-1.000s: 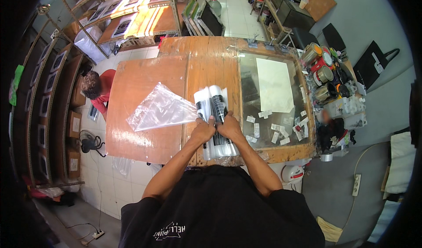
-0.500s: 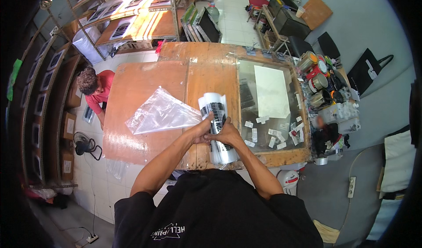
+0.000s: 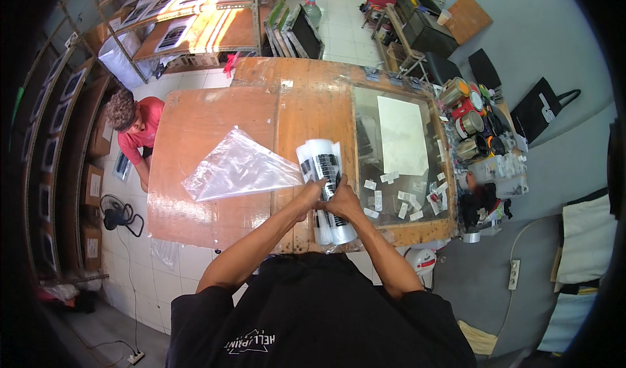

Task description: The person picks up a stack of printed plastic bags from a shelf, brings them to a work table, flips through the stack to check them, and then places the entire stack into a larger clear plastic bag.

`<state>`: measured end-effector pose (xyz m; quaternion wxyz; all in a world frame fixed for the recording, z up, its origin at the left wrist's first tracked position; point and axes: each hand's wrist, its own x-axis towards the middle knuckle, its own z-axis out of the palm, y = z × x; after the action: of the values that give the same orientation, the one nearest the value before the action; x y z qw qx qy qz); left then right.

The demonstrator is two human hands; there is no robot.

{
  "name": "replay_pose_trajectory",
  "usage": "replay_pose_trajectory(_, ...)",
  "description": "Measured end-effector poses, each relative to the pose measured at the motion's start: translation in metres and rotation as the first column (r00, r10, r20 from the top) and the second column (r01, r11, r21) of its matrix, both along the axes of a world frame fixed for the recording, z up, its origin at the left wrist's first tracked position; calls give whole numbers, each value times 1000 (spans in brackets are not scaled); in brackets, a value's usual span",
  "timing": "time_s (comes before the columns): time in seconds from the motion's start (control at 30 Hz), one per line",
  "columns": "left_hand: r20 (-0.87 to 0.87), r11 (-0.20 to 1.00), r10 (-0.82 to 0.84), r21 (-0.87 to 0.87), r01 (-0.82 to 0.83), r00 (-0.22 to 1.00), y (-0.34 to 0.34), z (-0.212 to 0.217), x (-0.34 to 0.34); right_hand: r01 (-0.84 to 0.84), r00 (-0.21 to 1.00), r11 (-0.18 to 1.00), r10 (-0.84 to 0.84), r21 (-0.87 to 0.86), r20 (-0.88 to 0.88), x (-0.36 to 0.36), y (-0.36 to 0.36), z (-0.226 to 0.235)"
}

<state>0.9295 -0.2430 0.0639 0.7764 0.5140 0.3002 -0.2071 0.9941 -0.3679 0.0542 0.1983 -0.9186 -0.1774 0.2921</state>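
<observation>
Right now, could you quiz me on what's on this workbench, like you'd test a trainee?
1. True or false: both hands, left hand and right hand, are on the rolled white sheet.
2. What lies on the wooden table to the left of the roll?
A. clear plastic bag
B. hammer
C. book
3. Fill in: the paint cans stand at the table's ___ edge.

Key: 1 true; 2 A; 3 right.

I see both hands meeting on the rolled white sheet (image 3: 324,192) at table centre: left hand (image 3: 312,192) and right hand (image 3: 342,201) gripping it. A clear plastic bag (image 3: 235,169) lies at nine o'clock, a glass panel (image 3: 398,153) at two o'clock.
</observation>
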Motion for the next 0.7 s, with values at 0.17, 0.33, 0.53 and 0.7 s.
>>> replay_pose_trajectory(0.17, 56, 993, -57, 106, 51, 997, 7, -40, 1, 50, 997, 997, -47, -53, 56, -5, 7, 6)
replay_pose_trajectory(0.33, 55, 895, -223, 408, 182, 973, 18, -10, 0, 187, 982, 969, -180, 162, -57, 11, -7, 18)
replay_pose_trajectory(0.53, -18, 92, 78, 996, 11, 997, 64, -61, -24, 259, 957, 925, -207, 279, -201, 44, -41, -34)
replay_pose_trajectory(0.7, -12, -43, -200, 999, 4, 980, 106, -90, -87, 394, 834, 762, -62, 513, -548, 63, -57, -36)
